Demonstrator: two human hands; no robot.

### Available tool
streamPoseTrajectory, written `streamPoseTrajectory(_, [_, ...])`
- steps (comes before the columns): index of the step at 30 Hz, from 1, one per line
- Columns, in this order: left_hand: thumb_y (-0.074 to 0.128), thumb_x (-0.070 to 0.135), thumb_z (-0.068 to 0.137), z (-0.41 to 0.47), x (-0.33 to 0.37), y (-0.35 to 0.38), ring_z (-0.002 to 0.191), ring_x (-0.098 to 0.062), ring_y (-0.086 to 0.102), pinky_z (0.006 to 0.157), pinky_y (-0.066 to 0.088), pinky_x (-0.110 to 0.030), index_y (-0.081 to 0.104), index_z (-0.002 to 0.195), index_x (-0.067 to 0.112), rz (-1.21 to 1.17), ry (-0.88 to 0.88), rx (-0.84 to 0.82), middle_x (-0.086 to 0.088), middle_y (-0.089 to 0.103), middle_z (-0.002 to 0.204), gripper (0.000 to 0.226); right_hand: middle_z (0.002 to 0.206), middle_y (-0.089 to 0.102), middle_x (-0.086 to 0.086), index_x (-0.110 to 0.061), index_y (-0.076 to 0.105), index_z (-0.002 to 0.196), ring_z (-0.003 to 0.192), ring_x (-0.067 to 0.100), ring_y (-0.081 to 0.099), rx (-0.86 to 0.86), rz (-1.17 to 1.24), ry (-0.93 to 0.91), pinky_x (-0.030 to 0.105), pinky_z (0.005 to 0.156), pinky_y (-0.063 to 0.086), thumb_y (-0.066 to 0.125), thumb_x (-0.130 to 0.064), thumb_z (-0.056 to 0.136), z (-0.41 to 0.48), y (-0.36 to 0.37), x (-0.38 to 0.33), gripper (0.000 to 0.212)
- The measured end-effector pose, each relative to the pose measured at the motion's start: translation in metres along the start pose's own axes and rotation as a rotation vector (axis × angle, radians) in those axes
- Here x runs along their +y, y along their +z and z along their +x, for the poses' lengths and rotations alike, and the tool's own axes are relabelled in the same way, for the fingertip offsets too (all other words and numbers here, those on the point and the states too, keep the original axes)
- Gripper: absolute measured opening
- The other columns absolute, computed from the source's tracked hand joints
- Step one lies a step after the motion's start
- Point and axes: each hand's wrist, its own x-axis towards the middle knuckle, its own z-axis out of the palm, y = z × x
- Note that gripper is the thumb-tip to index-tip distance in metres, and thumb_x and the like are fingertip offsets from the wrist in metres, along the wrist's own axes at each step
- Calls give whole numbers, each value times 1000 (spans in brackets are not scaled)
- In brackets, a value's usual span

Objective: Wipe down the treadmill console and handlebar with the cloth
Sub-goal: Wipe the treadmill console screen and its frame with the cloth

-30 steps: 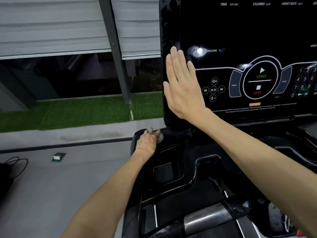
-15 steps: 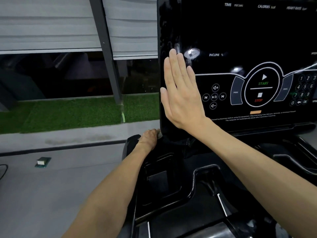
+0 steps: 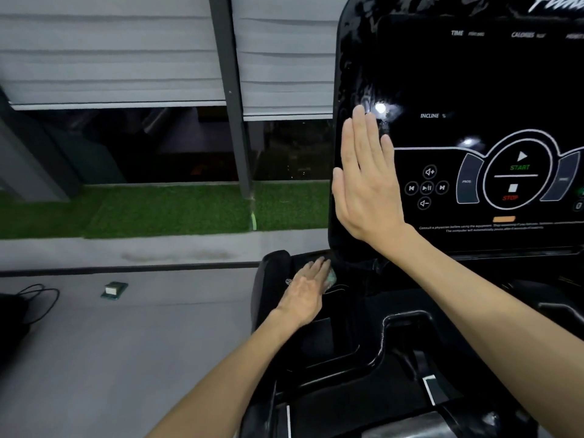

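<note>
L grip (image 3: pixel 308 289) flat atop cloth (image 3: pixel 331 277); R grip (image 3: pixel 366 184) spread on console (image 3: pixel 474 74).

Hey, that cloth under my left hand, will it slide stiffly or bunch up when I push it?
Probably floppy: the cloth shows only as a crumpled bit squashed under the left hand. It likely glides easily, since the black tray looks glossy. Pushed flat-handed, it may bunch.
</note>
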Motion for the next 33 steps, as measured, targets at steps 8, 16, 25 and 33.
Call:
streamPoseTrajectory(8, [37, 7, 101, 67, 4, -9, 133, -28, 41, 107, 26, -26, 40, 144, 7, -75, -122, -142, -14, 44, 146, 43, 157, 14, 24, 7, 16, 149, 148, 34, 9, 18, -4, -6, 45, 121, 9, 31, -21, 99, 0, 2, 2, 59])
streamPoseTrajectory(16, [42, 9, 101, 25, 16, -12, 131, -25, 43, 103, 30, -26, 47, 138, 9, -48, -11, -60, -9, 48, 140, 37, 158, 14, 23, 6, 17, 150, 148, 33, 9, 23, 1, 5, 42, 121, 6, 32, -21, 98, -1, 1, 1, 60])
streamPoseTrajectory(25, [40, 6, 101, 4, 18, -4, 145, -26, 26, 115, 29, -34, 26, 152, 11, -61, 61, -91, -9, 31, 155, 53, 158, 13, 23, 6, 15, 150, 148, 33, 8, 13, -24, 6, 42, 121, 5, 28, -23, 99, 0, 2, 0, 59])
streamPoseTrajectory(33, [39, 9, 100, 62, 0, -6, 132, -29, 47, 110, 36, -33, 45, 140, 12, 23, -127, -230, -9, 50, 141, 41, 158, 14, 23, 6, 16, 149, 148, 33, 9, 25, -25, -6, 42, 121, 5, 30, -23, 98, -1, 3, 2, 60])
